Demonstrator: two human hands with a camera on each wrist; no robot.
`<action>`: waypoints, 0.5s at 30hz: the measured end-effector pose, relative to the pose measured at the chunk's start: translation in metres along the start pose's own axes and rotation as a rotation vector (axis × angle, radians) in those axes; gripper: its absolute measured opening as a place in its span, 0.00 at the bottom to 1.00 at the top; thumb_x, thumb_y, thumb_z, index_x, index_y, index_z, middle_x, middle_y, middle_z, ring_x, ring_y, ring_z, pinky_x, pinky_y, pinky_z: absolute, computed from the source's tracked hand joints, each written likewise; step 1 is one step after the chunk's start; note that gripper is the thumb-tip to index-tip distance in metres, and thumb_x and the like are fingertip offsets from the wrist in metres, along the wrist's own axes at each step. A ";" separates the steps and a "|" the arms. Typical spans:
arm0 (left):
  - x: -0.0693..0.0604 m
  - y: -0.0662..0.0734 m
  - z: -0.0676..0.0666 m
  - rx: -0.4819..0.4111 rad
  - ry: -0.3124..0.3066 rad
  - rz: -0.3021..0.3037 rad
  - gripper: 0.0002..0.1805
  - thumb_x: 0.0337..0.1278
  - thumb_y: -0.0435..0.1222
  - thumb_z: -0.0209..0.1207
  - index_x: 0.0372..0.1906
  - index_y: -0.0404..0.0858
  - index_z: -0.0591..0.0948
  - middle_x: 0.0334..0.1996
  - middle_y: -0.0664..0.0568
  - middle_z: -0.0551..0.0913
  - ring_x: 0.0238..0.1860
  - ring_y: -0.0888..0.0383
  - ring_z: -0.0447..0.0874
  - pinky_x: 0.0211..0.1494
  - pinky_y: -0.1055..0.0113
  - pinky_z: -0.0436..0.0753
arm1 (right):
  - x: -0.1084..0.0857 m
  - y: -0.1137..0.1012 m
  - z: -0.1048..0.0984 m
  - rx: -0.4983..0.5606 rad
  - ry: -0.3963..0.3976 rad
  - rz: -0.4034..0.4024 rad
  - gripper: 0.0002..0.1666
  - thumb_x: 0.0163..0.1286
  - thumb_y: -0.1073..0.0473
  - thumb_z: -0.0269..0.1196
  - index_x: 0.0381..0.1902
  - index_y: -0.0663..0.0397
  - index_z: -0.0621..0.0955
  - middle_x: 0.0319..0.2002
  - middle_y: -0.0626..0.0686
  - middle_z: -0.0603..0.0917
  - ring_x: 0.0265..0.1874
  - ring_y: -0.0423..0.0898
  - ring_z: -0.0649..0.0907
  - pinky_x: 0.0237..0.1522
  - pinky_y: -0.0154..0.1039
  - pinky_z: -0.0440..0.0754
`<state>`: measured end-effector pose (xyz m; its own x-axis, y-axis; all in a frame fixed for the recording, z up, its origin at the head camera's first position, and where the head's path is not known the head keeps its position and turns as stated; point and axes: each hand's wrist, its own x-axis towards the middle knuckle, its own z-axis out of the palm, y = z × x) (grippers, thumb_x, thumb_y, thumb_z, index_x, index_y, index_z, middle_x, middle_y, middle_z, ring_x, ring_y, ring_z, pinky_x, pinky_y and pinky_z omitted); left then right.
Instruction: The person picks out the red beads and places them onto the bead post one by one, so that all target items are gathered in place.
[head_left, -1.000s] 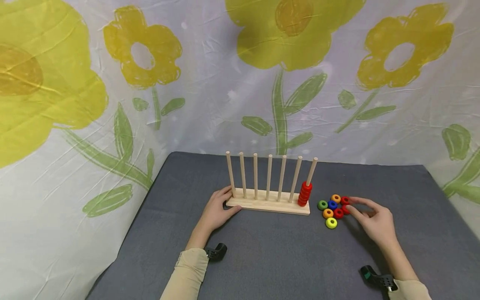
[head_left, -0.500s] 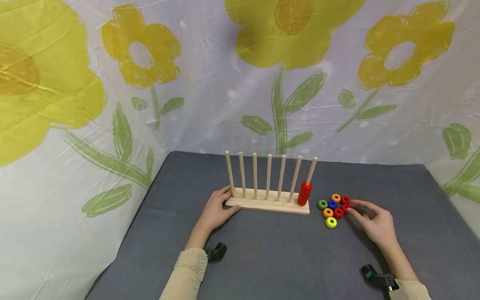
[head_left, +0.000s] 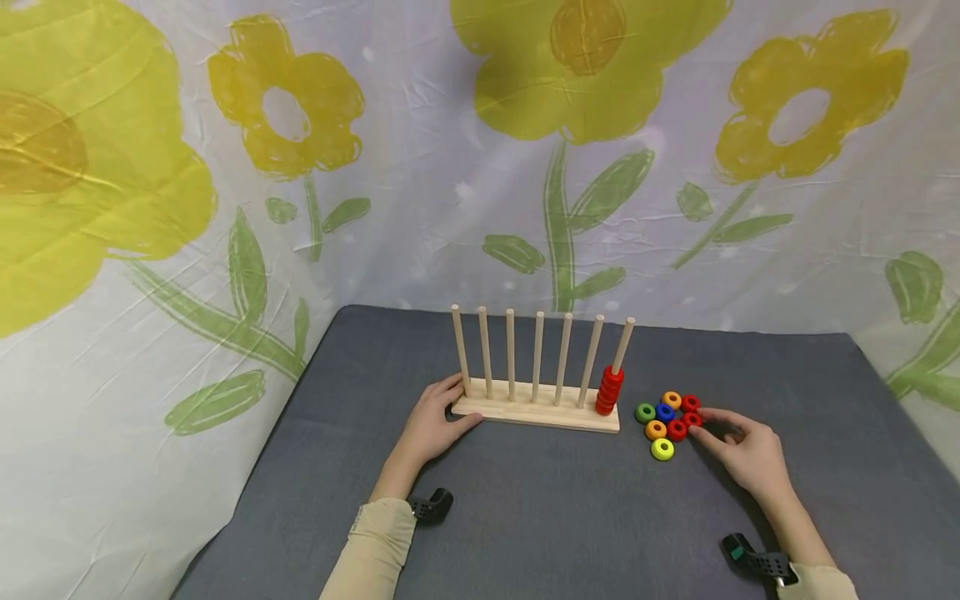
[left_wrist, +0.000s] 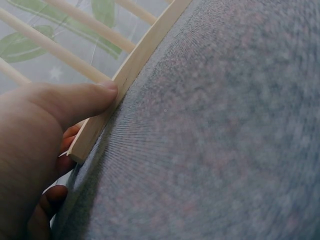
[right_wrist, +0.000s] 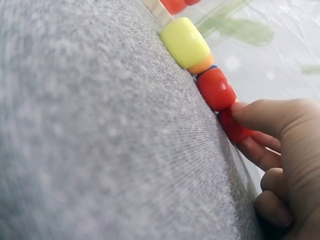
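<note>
A wooden peg rack (head_left: 536, 412) stands on the cloth, its rightmost peg carrying a stack of several red beads (head_left: 610, 392). My left hand (head_left: 433, 421) grips the rack's left end, thumb on the front edge of the base (left_wrist: 135, 60) and fingers behind it. Right of the rack lies a cluster of loose beads. At its right side my right hand (head_left: 746, 457) pinches a red bead (right_wrist: 233, 126) between thumb and fingers, low at the cloth. Another red bead (right_wrist: 216, 90) and a yellow bead (right_wrist: 185, 42) sit beside it.
Also in the cluster are a green bead (head_left: 645, 413), a blue bead (head_left: 664, 413) and two orange beads, one at the back (head_left: 671, 401). Dark grey cloth (head_left: 555, 517) covers the table. A flower-printed curtain (head_left: 420, 208) hangs behind and to the left.
My right hand's thumb and fingertips have shifted slightly toward the near side around the red bead at the cluster's right. The left hand and the rack stay in place.
</note>
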<state>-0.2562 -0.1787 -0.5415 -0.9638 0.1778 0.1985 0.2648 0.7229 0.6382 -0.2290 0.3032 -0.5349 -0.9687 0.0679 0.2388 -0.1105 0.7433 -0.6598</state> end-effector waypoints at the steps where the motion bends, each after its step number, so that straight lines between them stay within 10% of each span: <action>1: 0.000 0.000 0.000 -0.003 0.000 0.002 0.38 0.66 0.47 0.72 0.75 0.33 0.76 0.78 0.43 0.71 0.77 0.38 0.67 0.76 0.38 0.70 | 0.000 0.000 0.000 -0.004 -0.002 -0.003 0.23 0.70 0.52 0.75 0.57 0.60 0.88 0.17 0.42 0.71 0.11 0.35 0.58 0.12 0.35 0.58; 15: 0.000 0.000 0.000 -0.003 0.004 -0.006 0.39 0.66 0.48 0.72 0.74 0.32 0.76 0.78 0.43 0.71 0.77 0.39 0.67 0.76 0.38 0.70 | -0.001 -0.002 0.001 -0.027 -0.003 -0.019 0.23 0.69 0.54 0.76 0.57 0.60 0.87 0.16 0.41 0.65 0.13 0.36 0.58 0.15 0.34 0.56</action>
<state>-0.2562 -0.1790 -0.5420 -0.9652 0.1713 0.1976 0.2594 0.7219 0.6415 -0.2286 0.3008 -0.5348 -0.9671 0.0513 0.2492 -0.1233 0.7622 -0.6355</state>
